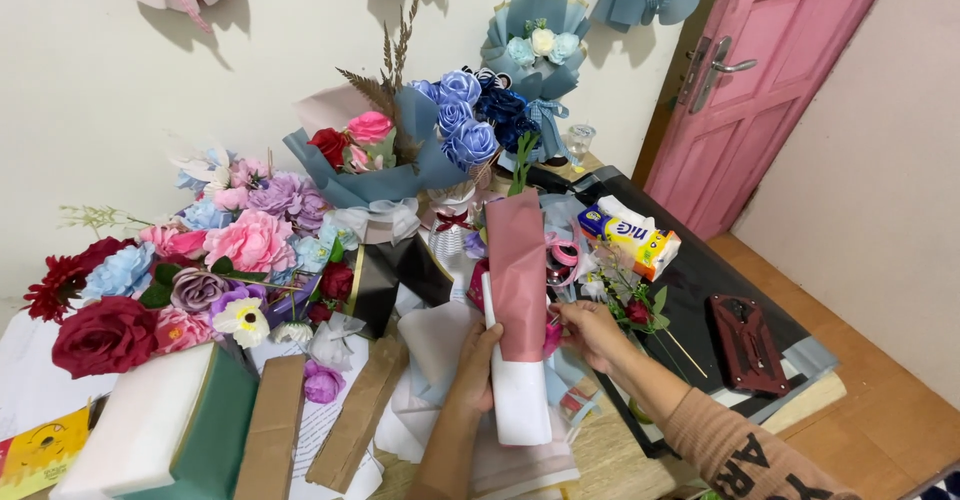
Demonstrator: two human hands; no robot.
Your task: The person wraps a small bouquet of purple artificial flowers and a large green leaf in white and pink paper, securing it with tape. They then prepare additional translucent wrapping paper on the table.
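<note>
Upright paper-wrapped bundle (518, 300) standing near table centre, dusty pink sheet covering upper part, white sheet showing at lower end, green stem poking out the top, tall narrow shape leaning slightly left, small pink flower (552, 338) sitting against its right side

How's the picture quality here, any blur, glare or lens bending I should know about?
Head view: soft, even indoor light with faint shadows on the wall; the pink door leans from wide-angle distortion; a dull sheen shows on the black sheet; the left hand, right hand and pink wrapped roll look reasonably sharp.
</note>
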